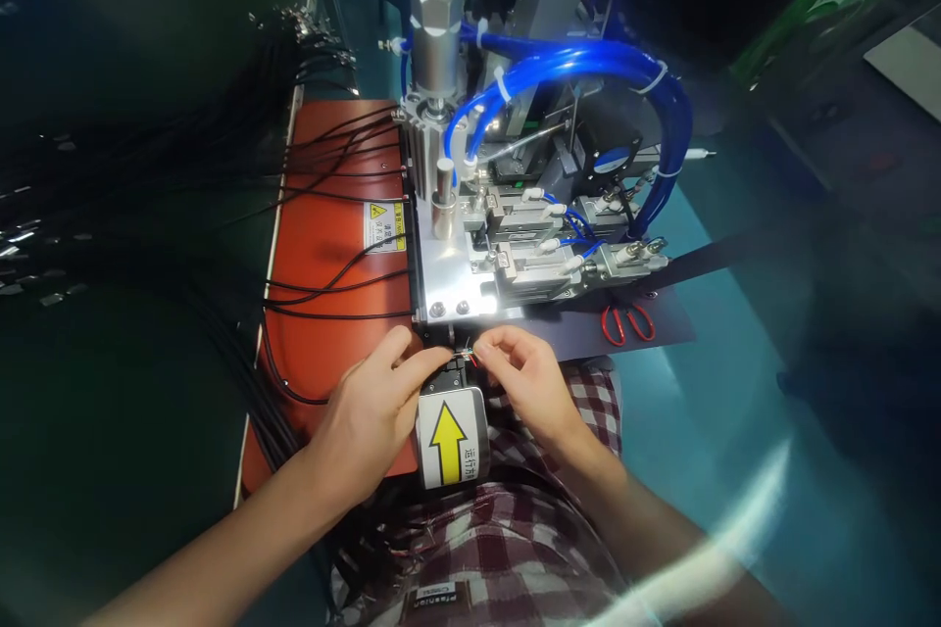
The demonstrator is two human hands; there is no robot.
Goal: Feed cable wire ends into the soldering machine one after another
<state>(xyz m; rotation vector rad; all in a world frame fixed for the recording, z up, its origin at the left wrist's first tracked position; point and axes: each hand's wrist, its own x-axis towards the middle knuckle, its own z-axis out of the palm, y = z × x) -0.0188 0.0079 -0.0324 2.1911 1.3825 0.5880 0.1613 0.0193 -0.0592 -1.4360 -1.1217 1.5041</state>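
Close to the front of the machine, my left hand (374, 411) pinches a small cable end, most of it covered by my thumb and fingers. From that pinch a few fine coloured wires (469, 351) stick out, with red and white among them. The fingertips of my right hand (533, 387) are closed on these wires from the other side. Both hands meet just above a black fixture (450, 380), in front of the shiny metal plate (445, 279). Below it sits a white label with a yellow arrow (448, 441).
Several black cables (338, 315) cross an orange-red board (323, 245) on the left. Bundles of cables (301, 39) lie farther back. Blue air tubes (588, 59) arch over the machine's cylinders (540, 265). Red-handled scissors (624, 323) lie to the right.
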